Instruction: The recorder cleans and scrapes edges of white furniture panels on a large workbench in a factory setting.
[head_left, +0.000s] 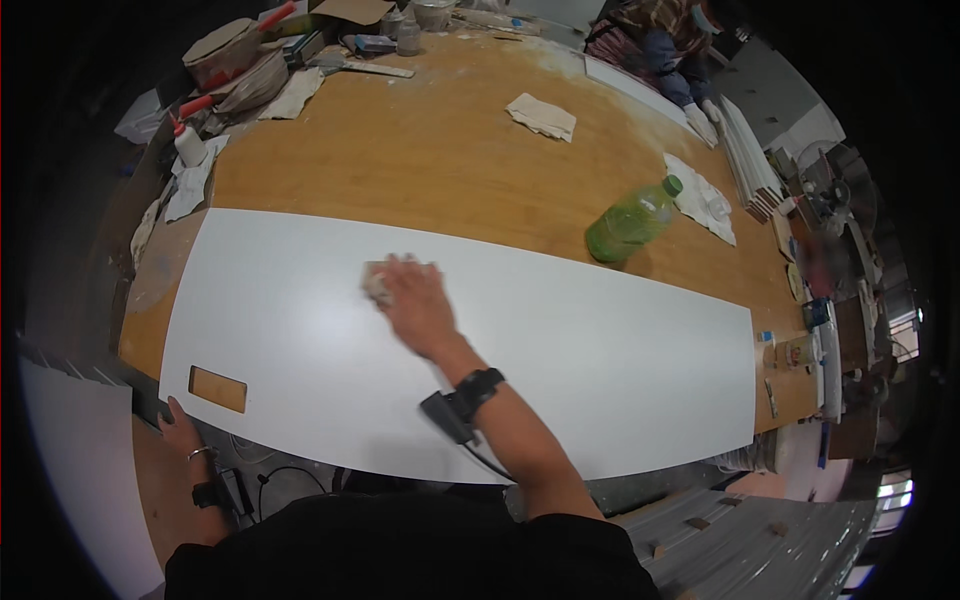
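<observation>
A long white panel (560,350) lies flat across a wooden workbench (430,160). My right hand (415,300) presses a small beige pad (375,282) flat onto the panel near its far edge; the hand is motion-blurred. A black strap and a small device sit on that wrist. My left hand (180,430) rests at the panel's near left corner, fingers on the edge, beside a rectangular cutout (217,388) in the panel.
A green plastic bottle (630,222) lies on the bench beyond the panel. Rags (541,116), a white glue bottle (188,143), jars and clutter sit at the far left. Another person (665,50) works at the far right, near stacked white strips (750,165).
</observation>
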